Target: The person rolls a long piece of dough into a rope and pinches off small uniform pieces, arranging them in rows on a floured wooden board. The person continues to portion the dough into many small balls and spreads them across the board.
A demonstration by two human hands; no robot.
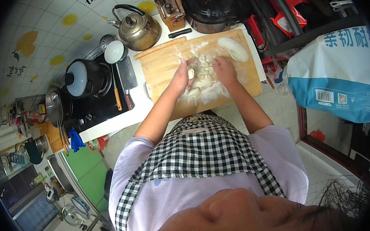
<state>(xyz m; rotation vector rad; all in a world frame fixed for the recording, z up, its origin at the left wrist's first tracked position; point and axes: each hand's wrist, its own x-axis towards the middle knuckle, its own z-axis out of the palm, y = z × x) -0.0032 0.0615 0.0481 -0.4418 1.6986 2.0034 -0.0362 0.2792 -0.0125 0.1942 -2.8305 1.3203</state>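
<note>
My left hand (182, 76) curls around a pale piece of dough (190, 74) over the wooden cutting board (159, 69). My right hand (225, 69) is low over the board with bent fingers, at the right edge of a cluster of small dough pieces (205, 69). Whether anything is between its fingertips is hidden. A short dough roll (193, 92) lies on the board, just below my left hand. Beyond my right hand rests a thick, long lump of dough (233, 49). Loose flour (214, 94) whitens the board around and below the pieces.
A rolling pin (160, 48) lies along the board's far edge. Left stand a cleaver (126, 74), a white bowl (114, 52) and a lidded pot (87, 78) on the cooktop. A kettle (139, 28), knife block (170, 13) and black cooker (216, 7) line the back; a large bag (333, 76) is right.
</note>
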